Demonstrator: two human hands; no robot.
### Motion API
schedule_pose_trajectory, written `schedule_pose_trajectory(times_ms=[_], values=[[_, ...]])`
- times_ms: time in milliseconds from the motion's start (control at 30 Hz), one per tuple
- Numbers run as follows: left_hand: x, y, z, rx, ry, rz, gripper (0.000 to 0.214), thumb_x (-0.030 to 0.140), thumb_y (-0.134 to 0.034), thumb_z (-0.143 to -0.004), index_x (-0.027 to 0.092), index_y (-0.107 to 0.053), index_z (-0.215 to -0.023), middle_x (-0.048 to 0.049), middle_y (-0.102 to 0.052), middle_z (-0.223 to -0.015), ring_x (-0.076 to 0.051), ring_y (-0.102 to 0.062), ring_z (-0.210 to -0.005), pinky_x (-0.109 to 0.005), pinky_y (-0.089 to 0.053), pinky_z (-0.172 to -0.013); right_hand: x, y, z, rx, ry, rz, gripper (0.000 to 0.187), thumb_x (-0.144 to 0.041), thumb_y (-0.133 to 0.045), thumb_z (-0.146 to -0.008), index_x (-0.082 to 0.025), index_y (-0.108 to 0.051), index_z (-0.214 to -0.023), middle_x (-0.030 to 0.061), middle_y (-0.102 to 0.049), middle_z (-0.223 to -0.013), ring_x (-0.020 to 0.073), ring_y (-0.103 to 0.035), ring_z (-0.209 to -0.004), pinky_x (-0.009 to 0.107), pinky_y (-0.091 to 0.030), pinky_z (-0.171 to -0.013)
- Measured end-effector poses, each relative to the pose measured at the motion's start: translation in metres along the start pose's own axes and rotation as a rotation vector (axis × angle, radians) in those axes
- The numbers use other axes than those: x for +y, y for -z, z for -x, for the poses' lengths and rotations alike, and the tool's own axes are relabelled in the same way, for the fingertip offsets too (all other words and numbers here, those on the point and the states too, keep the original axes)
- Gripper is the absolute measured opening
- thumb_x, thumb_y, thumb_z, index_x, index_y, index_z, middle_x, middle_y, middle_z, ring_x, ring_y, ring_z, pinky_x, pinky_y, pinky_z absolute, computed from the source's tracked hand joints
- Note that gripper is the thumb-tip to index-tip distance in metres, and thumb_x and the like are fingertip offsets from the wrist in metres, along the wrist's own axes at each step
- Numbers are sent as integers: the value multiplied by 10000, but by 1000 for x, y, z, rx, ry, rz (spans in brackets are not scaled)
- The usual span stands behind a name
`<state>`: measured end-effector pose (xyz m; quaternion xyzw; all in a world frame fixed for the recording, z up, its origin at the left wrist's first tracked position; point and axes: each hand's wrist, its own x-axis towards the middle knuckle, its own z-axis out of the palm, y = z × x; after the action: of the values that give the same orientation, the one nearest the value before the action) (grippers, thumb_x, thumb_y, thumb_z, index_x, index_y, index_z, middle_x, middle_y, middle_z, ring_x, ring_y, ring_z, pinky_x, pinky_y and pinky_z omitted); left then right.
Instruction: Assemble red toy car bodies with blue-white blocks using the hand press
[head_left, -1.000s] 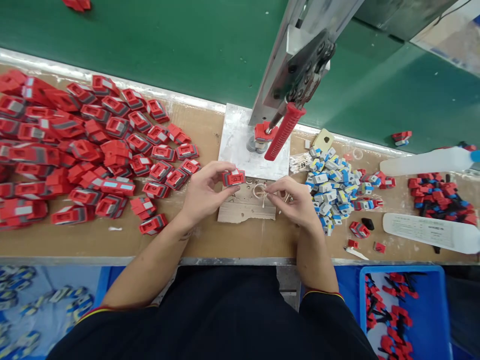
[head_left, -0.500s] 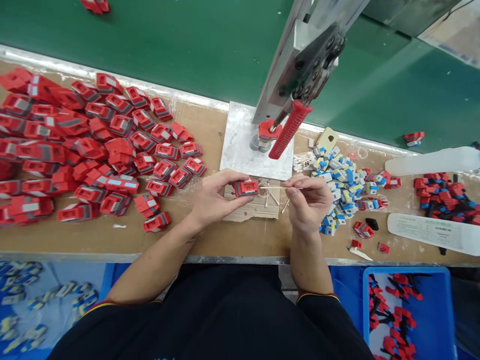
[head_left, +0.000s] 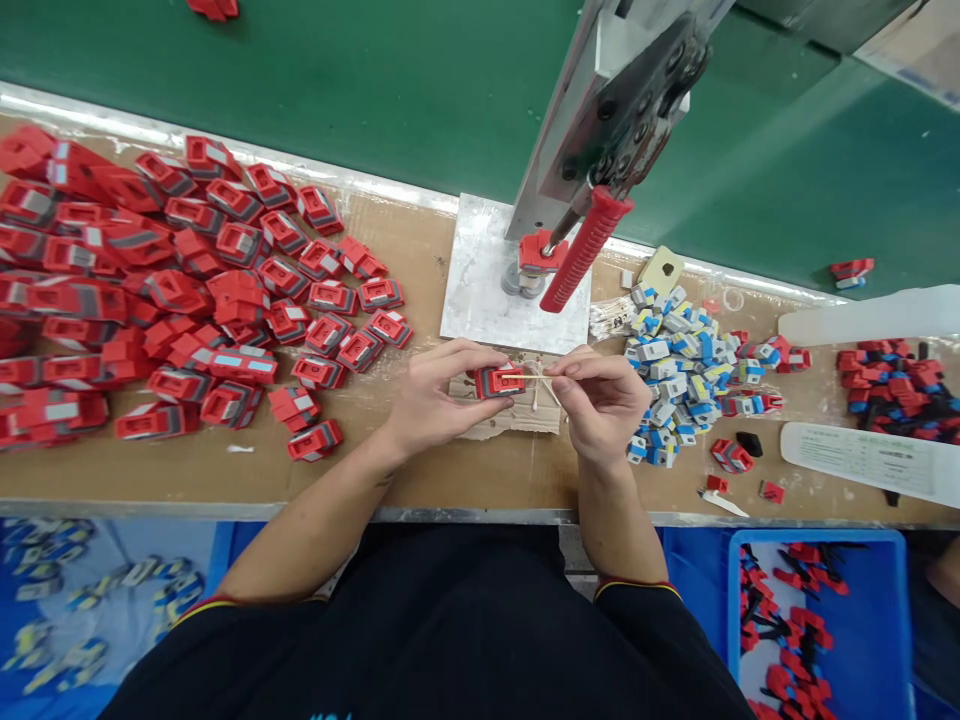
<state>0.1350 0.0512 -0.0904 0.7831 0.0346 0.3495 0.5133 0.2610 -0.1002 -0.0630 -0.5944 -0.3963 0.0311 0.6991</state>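
Observation:
My left hand (head_left: 439,397) grips a red and grey plastic toy car body (head_left: 499,381), its hollowed side facing up. Between the thumb and fingers of my right hand (head_left: 600,400) is pinched a thin cotton swab (head_left: 536,377). Its far end reaches over the hollow of the toy car body; whether it touches the inside I cannot tell. Beneath my hands lies a torn piece of cardboard (head_left: 510,420) with several used swabs on it. Just beyond, a hand press with a red handle (head_left: 586,250) stands on a metal plate (head_left: 480,300).
Many red car bodies (head_left: 240,245) cover the bench's left side. Blue, white and yellow parts (head_left: 675,370) are heaped at right, beside a bundle of swabs (head_left: 611,318). White plastic bottles (head_left: 862,460) lie farther right. A blue bin (head_left: 874,620) with red and black pieces sits below the edge.
My right hand has moved left toward the toy car body, bringing the swab's tip from the car's edge to over its hollow. My left hand still holds the car, slightly turned.

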Motion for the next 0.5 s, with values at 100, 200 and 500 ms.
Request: schedule_pose_trajectory(times_ms=[100,200,500], values=[[0,0,0,-9,-6,0,304,253,-922,-856,208,-809,-1135,-71,-843,-1010,-190,-803,-901,-301,-649,-822,1,-1,1,-13,-4,-1,95,-303,-816,-963,-268,-741,-918,10,-823,-813,173,-775,-709,317,-601,-612],[0,0,1,-11,5,-3,302,261,-918,-860,207,-810,-1137,-77,-844,-1020,-196,-806,-911,-309,-651,-834,2,-2,2,-34,6,-8,57,-250,-803,-965,-270,-751,-952,12,-830,-825,177,-786,-742,313,-601,-620],[-2,1,1,27,9,-14,290,290,-925,-857,214,-820,-1117,-61,-836,-984,-181,-794,-866,-287,-641,-793,2,8,2,-20,93,153,123,-166,-784,-945,-280,-756,-980,9,-833,-850,181,-752,-704,328,-561,-578]])
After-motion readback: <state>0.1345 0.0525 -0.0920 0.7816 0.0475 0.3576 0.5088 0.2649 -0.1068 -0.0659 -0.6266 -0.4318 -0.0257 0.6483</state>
